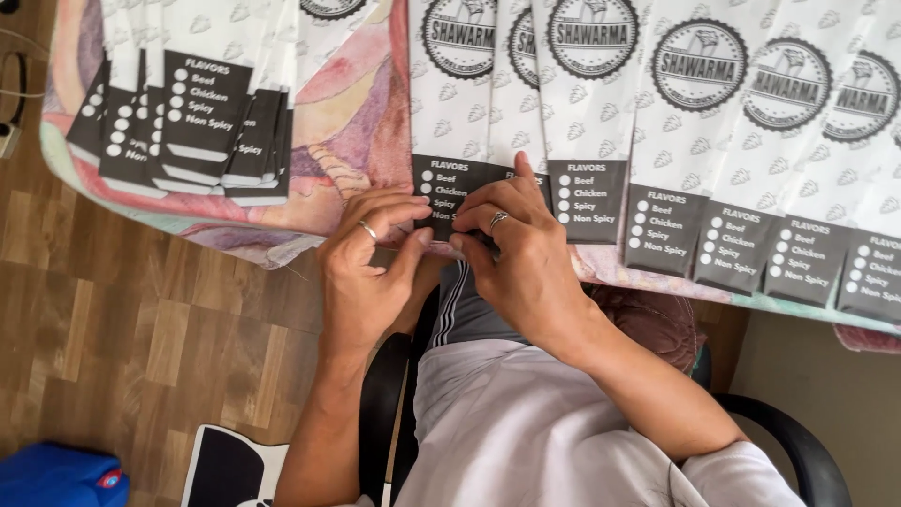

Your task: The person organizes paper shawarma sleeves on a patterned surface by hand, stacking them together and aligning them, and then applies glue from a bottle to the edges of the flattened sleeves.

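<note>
Overhead, a table (357,122) draped in a pastel painted cloth fills the top of the view from nine o'clock across to three o'clock. Below it, at seven to nine o'clock, lies a wood-pattern floor (122,319).

Along the table's near edge, from twelve to three o'clock, runs a row of white paper food bags (713,141), overlapping like shingles, each with a round dark emblem up top and a black band with white checkbox dots at its lower end. At ten to eleven o'clock sits a separate stack of the same bags (202,103), fanned together.

At six o'clock the person's white shirt (526,432) shows, with a black chair arm (798,441) curving at four o'clock. A blue object (56,479) sits at the seven o'clock corner.

At the centre, both hands meet on the leftmost bag of the row (455,131), at its black lower band on the table edge. The left hand (371,272), ring on one finger, pinches the bag's bottom edge between thumb and fingers. The right hand (516,249), also ringed, presses its fingertips down on the same band, index finger stretched toward twelve o'clock. The two hands touch each other.
</note>
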